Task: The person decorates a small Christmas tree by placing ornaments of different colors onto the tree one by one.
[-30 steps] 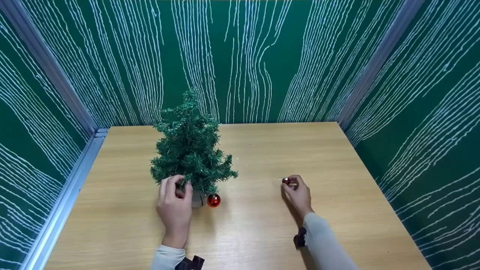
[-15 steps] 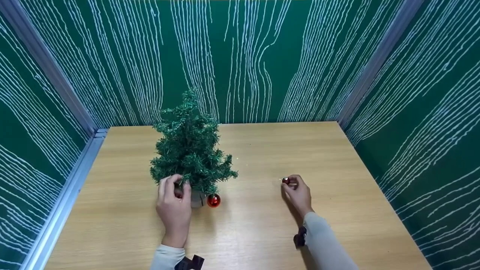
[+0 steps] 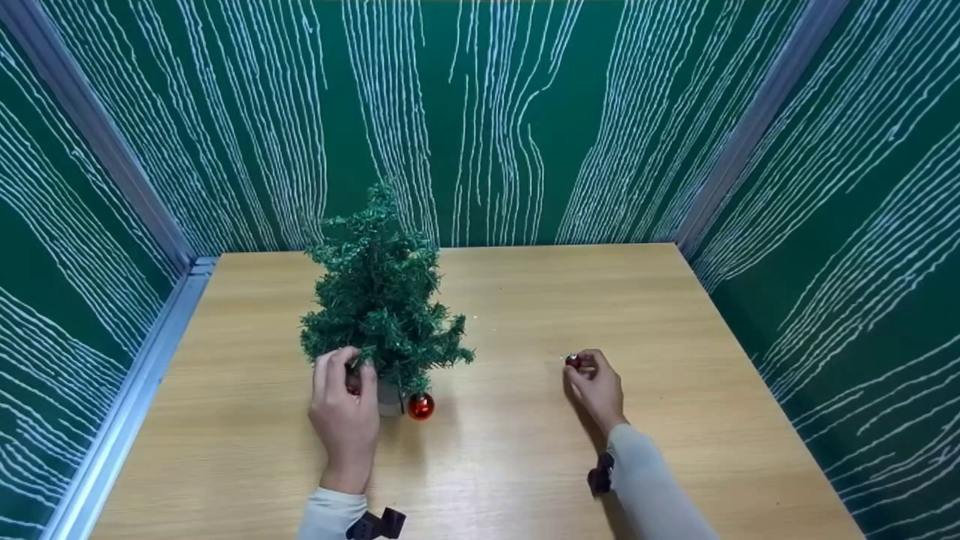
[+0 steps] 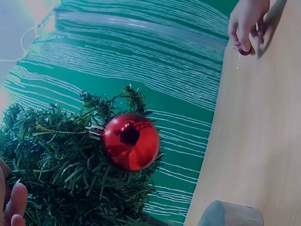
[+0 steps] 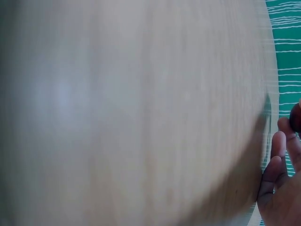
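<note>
A small artificial Christmas tree stands upright at left centre in the head view, its pale pot partly hidden. My left hand is at its lower front, thumb and index finger pinching a low branch. Something dark red shows behind these fingers, too covered to identify. A shiny red bauble hangs from a low branch on the right; the left wrist view shows this bauble with its silver cap and gold string. Off to the right, my right hand pinches another, smaller-looking red bauble low over the table.
The light wooden table runs back to a green wall with white wavy lines. Similar walls flank both sides, with a metal rail along the left edge. Tiny bright specks lie right of the tree.
My left hand has shifted slightly left, and the low branches and hanging bauble have moved a little left and toward me. The right hand stays in place with its bauble.
</note>
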### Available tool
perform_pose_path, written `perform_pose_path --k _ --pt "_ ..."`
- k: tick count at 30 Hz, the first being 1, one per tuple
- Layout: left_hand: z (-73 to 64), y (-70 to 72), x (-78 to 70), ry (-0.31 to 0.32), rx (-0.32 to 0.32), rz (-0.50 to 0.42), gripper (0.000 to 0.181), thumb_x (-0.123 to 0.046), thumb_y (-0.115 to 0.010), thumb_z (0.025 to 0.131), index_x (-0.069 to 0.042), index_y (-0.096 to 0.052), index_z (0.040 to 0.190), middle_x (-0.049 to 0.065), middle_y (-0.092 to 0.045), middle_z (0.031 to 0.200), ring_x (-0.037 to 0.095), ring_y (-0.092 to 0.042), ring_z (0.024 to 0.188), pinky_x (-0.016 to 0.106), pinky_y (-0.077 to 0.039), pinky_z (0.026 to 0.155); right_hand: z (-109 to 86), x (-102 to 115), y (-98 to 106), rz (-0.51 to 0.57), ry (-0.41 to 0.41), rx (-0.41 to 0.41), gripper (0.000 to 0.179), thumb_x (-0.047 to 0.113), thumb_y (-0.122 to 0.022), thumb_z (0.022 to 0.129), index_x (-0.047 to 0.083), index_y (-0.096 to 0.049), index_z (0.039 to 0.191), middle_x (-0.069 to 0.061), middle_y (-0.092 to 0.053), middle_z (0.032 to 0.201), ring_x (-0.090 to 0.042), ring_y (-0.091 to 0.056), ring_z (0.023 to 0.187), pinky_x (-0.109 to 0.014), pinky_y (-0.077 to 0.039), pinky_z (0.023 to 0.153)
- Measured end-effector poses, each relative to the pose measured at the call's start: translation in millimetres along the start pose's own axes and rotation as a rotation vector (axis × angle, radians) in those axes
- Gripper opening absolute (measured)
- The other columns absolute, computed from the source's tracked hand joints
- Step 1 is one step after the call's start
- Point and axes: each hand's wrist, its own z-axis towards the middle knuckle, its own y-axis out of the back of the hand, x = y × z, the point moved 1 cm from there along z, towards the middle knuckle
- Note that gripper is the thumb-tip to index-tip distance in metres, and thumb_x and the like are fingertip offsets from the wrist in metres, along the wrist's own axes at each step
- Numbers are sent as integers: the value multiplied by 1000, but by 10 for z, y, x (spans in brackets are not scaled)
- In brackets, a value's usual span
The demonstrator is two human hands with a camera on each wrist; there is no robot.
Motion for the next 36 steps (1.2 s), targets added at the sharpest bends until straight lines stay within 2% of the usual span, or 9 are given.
perform_pose_path --k 14,22,29,36 --pt "9 4 4 4 2 2 17 -9 -69 87 -7 -65 103 15 -63 102 28 -63 85 44 -53 67 -14 18 5 28 -15 0 26 13 -73 87 7 -61 109 -13 -69 104 -17 -63 85 -21 -49 74" --pt "15 21 6 12 -3 -1 17 -8 -69 87 -6 -65 103 15 -63 103 28 -63 91 42 -53 73 -14 23 13 46 -22 -9 25 13 -73 86 7 -61 108 -13 -70 103 -16 -65 84 -20 -50 73" --pt "18 28 7 -4 -4 19 15 -8 -67 90 -5 -64 105 14 -61 103 24 -60 84 38 -47 63 -18 47 26 80 -2 -8 26 10 -74 86 3 -61 107 -15 -67 101 -12 -61 82 -17 -48 72" --pt "19 38 5 4 11 18 15 -8 -64 91 -5 -63 106 14 -61 104 20 -57 79 34 -45 61 -38 36 24 92 -27 10 26 12 -74 86 5 -61 108 -14 -68 102 -14 -63 82 -18 -49 73"
